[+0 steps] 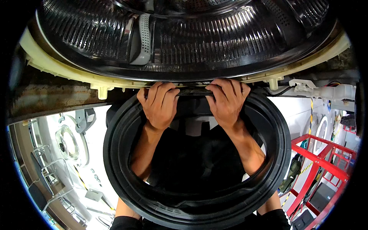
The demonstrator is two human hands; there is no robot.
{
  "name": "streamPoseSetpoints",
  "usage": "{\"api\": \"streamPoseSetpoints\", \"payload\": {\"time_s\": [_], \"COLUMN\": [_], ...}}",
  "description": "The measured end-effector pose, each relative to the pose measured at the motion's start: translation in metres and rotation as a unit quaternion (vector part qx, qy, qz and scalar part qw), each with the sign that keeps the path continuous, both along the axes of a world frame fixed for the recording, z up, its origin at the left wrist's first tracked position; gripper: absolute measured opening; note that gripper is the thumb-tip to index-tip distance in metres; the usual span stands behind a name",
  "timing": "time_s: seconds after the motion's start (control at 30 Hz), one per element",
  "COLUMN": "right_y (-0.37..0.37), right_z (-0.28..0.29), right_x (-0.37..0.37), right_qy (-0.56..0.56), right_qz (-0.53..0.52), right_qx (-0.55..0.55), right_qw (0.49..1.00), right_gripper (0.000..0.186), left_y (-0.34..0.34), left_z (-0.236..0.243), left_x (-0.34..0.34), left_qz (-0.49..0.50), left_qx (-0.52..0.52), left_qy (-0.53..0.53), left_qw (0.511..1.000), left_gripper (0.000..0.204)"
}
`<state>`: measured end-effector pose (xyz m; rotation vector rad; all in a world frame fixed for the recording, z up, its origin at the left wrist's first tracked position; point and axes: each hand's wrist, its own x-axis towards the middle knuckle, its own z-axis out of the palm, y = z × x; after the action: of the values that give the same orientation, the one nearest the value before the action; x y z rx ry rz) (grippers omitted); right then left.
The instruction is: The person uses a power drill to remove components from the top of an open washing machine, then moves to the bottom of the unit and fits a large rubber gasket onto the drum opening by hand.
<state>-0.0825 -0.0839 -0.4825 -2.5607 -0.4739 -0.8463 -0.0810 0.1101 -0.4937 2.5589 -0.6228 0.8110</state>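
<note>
A large black rubber door gasket (281, 134) hangs in front of me, with both my forearms passing through its opening. My left hand (159, 103) grips its upper edge left of the middle, fingers curled over the top. My right hand (228, 100) has closed on the same edge a short way to the right. Just beyond my fingertips runs the cream plastic rim of a washing machine tub (65, 74). Inside it sits the ribbed steel drum (214, 42), with a grey perforated paddle (145, 40). Where the gasket meets the rim is partly hidden behind my fingers.
White wiring connectors (326, 91) and a cable sit right of the tub. A rusty metal panel edge (57, 96) crosses at left. Below stand chairs (42, 180) and a round white-framed door (71, 142) at left, and a red metal frame (318, 157) at right.
</note>
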Motion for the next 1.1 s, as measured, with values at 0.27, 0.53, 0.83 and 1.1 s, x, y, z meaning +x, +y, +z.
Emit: {"api": "streamPoseSetpoints", "payload": {"time_s": [0.27, 0.53, 0.83, 1.1], "right_y": [0.002, 0.007, 0.010, -0.005], "right_z": [0.008, 0.014, 0.027, 0.027], "right_x": [0.001, 0.003, 0.011, 0.018], "right_qy": [0.023, 0.049, 0.075, 0.055], "right_qz": [-0.004, -0.032, -0.005, 0.067], "right_qx": [-0.009, -0.023, -0.109, -0.125], "right_qw": [1.000, 0.998, 0.991, 0.988], "right_gripper": [0.022, 0.034, 0.018, 0.011], "left_y": [-0.001, -0.003, -0.003, 0.000], "left_z": [0.014, 0.020, 0.034, 0.051], "left_x": [0.002, 0.004, 0.009, 0.025], "left_qz": [0.012, 0.017, -0.002, -0.058], "left_qx": [0.017, 0.030, 0.050, 0.055], "left_qy": [0.006, 0.012, 0.069, 0.158], "left_qw": [1.000, 0.999, 0.996, 0.984], "left_gripper": [0.012, 0.009, 0.025, 0.026]}}
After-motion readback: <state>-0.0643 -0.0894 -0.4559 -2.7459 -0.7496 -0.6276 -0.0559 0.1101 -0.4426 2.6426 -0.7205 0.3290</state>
